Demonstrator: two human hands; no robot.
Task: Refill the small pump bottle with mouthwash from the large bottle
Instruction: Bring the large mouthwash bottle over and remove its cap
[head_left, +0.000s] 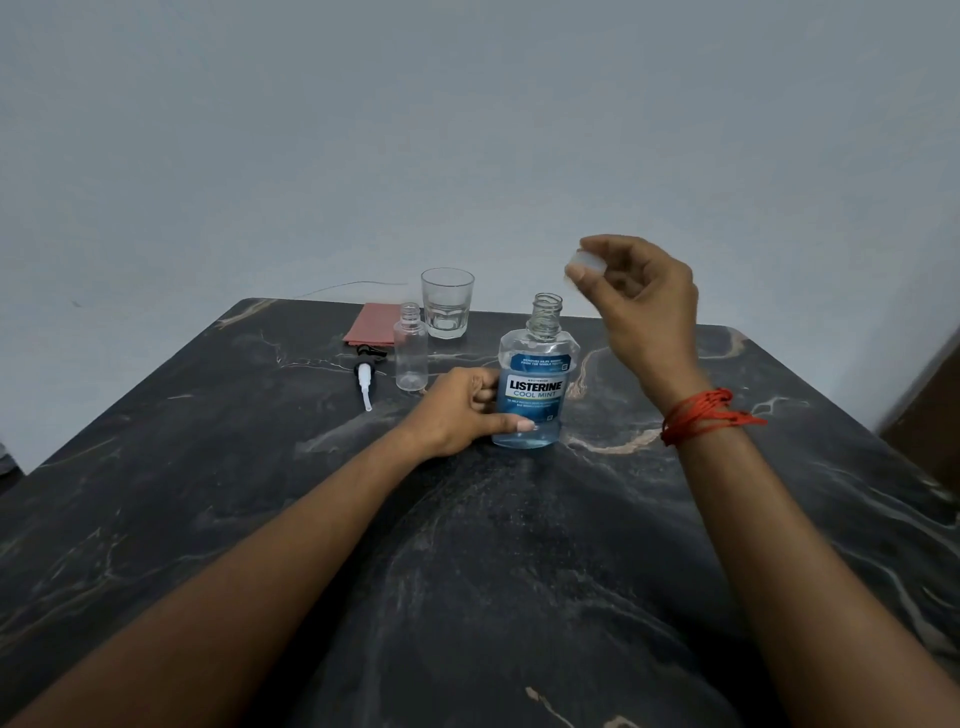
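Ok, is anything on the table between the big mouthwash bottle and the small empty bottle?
Nothing stands between them except the left hand gripping the mouthwash bottle. The small bottle stands open just beyond it.

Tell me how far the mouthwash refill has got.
Done: the small bottle stands open and empty, its pump lying beside it on the table; the big bottle is uncapped. In hand: the left hand steadies the big bottle while the right hand holds its cap above it. Left: pouring, then refitting the pump and cap.
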